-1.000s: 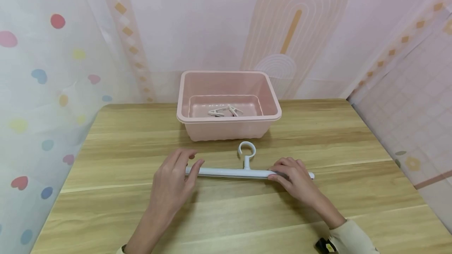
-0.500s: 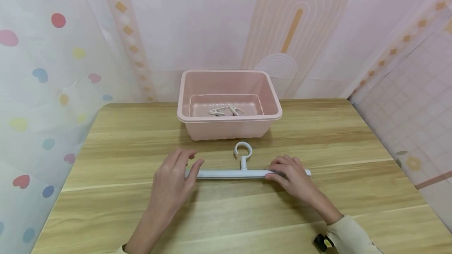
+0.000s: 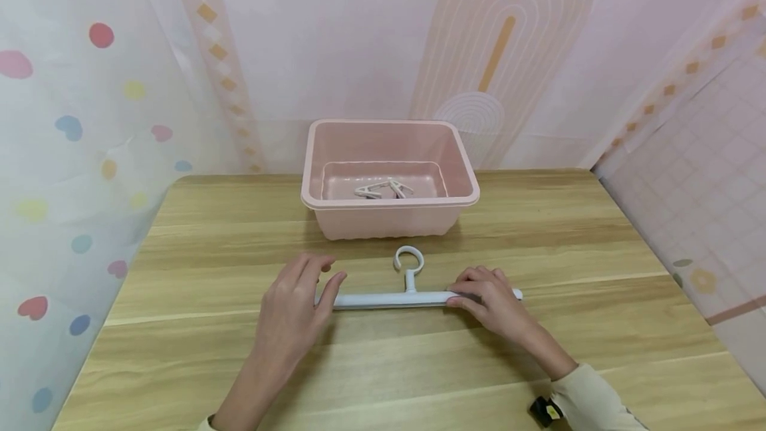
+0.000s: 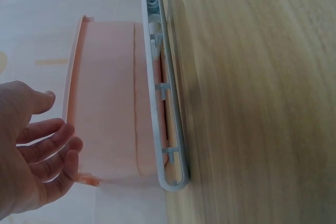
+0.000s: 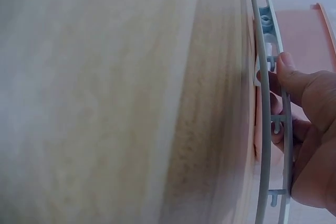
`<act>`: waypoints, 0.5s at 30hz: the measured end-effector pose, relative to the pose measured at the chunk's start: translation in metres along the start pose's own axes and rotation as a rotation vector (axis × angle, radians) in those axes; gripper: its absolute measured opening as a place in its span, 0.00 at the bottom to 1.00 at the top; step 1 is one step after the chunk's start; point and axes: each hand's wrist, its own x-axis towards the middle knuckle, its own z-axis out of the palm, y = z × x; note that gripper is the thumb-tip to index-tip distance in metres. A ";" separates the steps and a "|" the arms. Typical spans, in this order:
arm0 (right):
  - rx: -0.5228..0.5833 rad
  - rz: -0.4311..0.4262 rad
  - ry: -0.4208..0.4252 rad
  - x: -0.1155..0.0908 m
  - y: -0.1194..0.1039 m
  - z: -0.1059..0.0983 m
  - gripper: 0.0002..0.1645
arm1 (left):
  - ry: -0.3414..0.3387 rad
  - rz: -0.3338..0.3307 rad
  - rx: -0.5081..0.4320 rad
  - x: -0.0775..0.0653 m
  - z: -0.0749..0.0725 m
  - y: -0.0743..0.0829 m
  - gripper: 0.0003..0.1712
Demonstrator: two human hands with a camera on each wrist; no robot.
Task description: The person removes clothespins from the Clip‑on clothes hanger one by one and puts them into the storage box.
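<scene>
A pale blue-white plastic clothes hanger (image 3: pixel 383 300), a straight bar with an open round hook (image 3: pixel 410 259), lies across the table in front of the pink bin. Toward the bar's right end, my right hand (image 3: pixel 487 301) pinches it between thumb and fingers, and the tip sticks out past that hand. In the right wrist view the thumb (image 5: pixel 286 66) presses on the bar's hollow, ribbed side. My left hand (image 3: pixel 293 308) hovers at the left end and hides it in the head view. Its fingers are loosely bent and apart from the hanger (image 4: pixel 173 174) in the left wrist view.
A pink plastic bin (image 3: pixel 385 218) stands behind the hanger at the back of the wooden table (image 3: pixel 383 378). Inside it lie white clips (image 3: pixel 383 189). Patterned cloth hangs (image 3: pixel 335 32) behind and on both sides.
The hanger has shifted to the left and slightly nearer, and my right hand has moved left with it. The left hand has stayed in place.
</scene>
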 end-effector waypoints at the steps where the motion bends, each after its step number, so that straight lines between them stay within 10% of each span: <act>1: 0.005 0.004 -0.005 0.000 0.000 0.000 0.11 | 0.000 -0.002 -0.001 0.000 0.000 0.000 0.14; 15: 0.042 0.062 -0.066 0.001 0.000 0.004 0.14 | -0.004 -0.022 -0.006 -0.007 0.002 -0.002 0.13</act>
